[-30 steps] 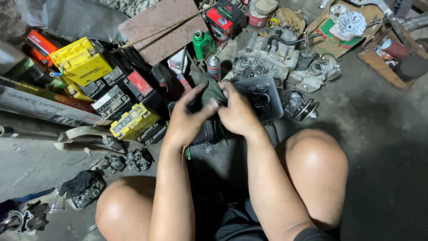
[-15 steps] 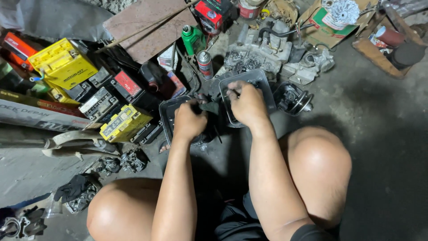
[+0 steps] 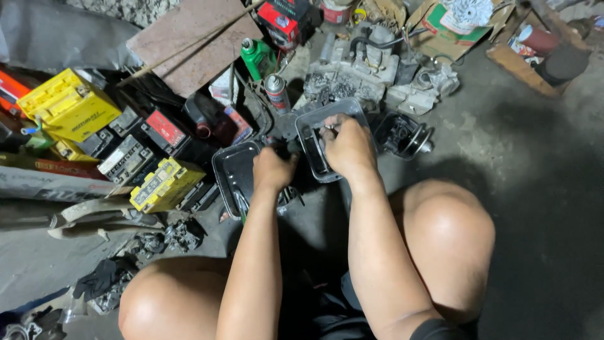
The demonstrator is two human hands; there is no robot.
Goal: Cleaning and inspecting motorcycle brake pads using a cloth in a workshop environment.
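Squatting on a concrete floor point(image 3: 541, 208), knees spread, both hands out in front over two shallow metal trays. Left hand point(image 3: 272, 170) curled closed around a small dark part point(image 3: 290, 150), too hidden to name, held between the trays. Right hand point(image 3: 348, 148) closed too, fingertips pinching something small and shiny over the right tray point(image 3: 309, 129), which sits tilted just far of the knees. Left tray point(image 3: 228, 171) beside it, touching or nearly so, holding a thin green-handled tool point(image 3: 241, 208). Beyond the trays, a grey engine casing point(image 3: 352, 69) with a round dark engine part point(image 3: 402, 135) just to its right. Far left, a heap of batteries: one large yellow battery point(image 3: 69, 107), one small yellow battery point(image 3: 165, 184) near the left tray. Green bottle point(image 3: 257, 58) and spray can point(image 3: 275, 93) upright, far of the left tray. Rusty flat plate point(image 3: 189, 44) leaning at far left.
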